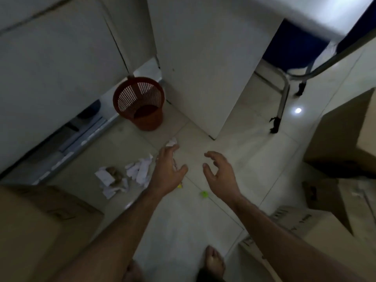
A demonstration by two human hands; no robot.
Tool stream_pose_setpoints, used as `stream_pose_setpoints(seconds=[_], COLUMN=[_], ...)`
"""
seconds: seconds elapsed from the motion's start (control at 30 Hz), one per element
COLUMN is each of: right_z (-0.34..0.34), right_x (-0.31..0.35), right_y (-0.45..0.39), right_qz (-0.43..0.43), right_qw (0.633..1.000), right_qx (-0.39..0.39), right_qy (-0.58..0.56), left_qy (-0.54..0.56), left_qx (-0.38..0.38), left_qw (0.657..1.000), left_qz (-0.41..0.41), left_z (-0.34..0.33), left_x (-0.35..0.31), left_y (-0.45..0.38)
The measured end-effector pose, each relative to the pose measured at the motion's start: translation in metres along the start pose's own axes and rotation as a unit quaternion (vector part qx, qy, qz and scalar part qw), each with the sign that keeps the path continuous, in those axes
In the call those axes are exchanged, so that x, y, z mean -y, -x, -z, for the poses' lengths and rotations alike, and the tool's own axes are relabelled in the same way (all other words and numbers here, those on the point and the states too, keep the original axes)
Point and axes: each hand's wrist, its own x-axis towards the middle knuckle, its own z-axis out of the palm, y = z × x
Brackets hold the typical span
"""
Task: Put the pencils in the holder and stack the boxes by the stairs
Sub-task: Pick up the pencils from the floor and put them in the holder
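The red basket stands on the pale floor, tucked in a corner against a tall white panel, likely so it stays out of the way. Nearer the person than the basket, scraps of crumpled white paper lie spread on the floor, as if they were dropped and missed it. The left hand reaches out over the floor just beside those scraps, on the near side of the basket. Its fingers are spread and a little bent, and they seem to hold nothing, though a white scrap sits right at the fingertips and I cannot tell if they touch it. The right hand is level with the left, farther from the basket, with fingers loose and curved like a claw, holding nothing. Both hands look ready to pick something up. No pencils and no holder show here. A tiny yellow thing and a tiny green thing lie on the floor near the wrists, too small to name. The boxes are brown cardboard: one box sits far on the near side of the basket, by the left arm, and more boxes are piled well away, past the right hand. No stairs show. Some dark marks are on the boxes, too blurry to read.
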Motion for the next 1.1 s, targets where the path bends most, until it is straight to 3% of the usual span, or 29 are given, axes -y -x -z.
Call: stream_pose_setpoints(seconds=[0.17,0.37,0.53,0.67,0.87,1.0,1.1], right_z=[-0.06,-0.126,-0.149,-0.157,-0.169,-0.18,-0.196], right_x=[-0.11,-0.227,-0.294,-0.322,-0.33,-0.316,-0.296], right_y=[0.004,0.004,0.008,0.023,0.018,-0.001,-0.021], right_qz=[-0.014,-0.08,-0.104,-0.058,-0.024,-0.076,-0.092], right_qw=[0.999,0.996,0.986,0.978,0.98,0.995,0.994], right_qx=[0.022,0.027,0.077,0.117,0.096,0.036,0.043], right_qy=[0.021,0.019,0.106,0.163,0.17,0.051,-0.04], left_qy=[-0.018,-0.026,-0.105,-0.129,-0.108,-0.086,-0.017], left_qx=[0.043,0.08,0.113,0.107,0.091,0.08,0.046], left_qw=[0.998,0.996,0.988,0.985,0.987,0.991,0.999], left_qz=[0.029,0.001,-0.011,-0.036,-0.081,-0.064,0.014], left_z=[-0.071,-0.148,-0.187,-0.2,-0.198,-0.191,-0.183], left_x=[0.106,0.221,0.282,0.304,0.311,0.313,0.312], left_y=[0.002,-0.02,-0.029,-0.032,-0.04,-0.045,-0.051])
